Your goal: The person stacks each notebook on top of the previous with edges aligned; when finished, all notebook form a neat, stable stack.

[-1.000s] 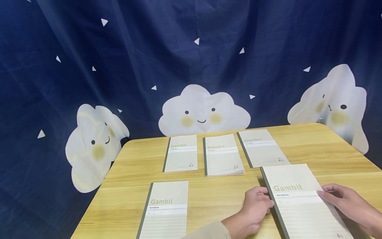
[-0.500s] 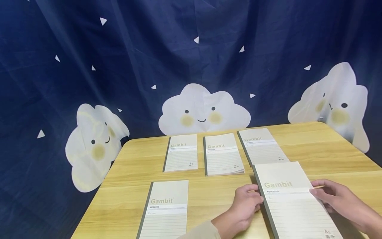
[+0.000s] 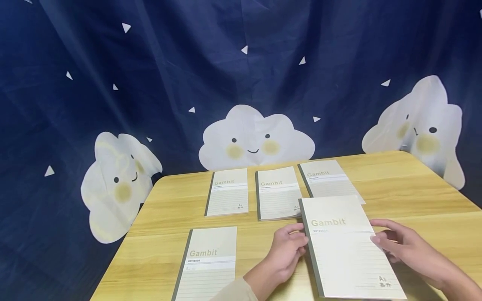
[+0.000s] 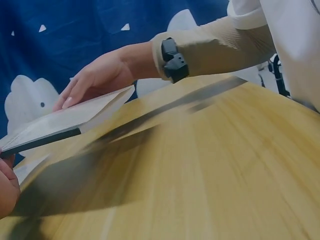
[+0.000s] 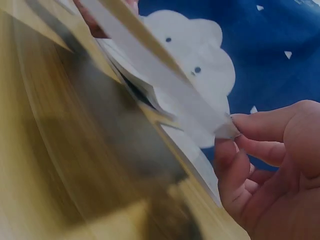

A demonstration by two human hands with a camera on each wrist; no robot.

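A cream Gambit notebook point(image 3: 339, 259) with a dark spine is held between both hands, front cover up. My left hand point(image 3: 280, 255) grips its spine edge with fingers and thumb. At the opposite long edge, my right hand point(image 3: 408, 248) pinches it between thumb and fingers. In the left wrist view the notebook point(image 4: 75, 115) is raised and tilted over the table, casting a shadow on the wood. From the right wrist view, the right hand point(image 5: 275, 160) has the edge between its fingertips. The notebook's far end overlaps the rear right notebook point(image 3: 327, 182) in the head view.
Two more matching notebooks lie in the back row, one at the left point(image 3: 227, 198) and one in the middle point(image 3: 280, 198). Another notebook point(image 3: 208, 271) lies at the front left of the wooden table point(image 3: 150, 238). A blue cloud-patterned curtain point(image 3: 180, 62) hangs behind.
Both hands have carried the notebook leftward and a little away from me, toward the back row. The lying notebooks have stayed in place.
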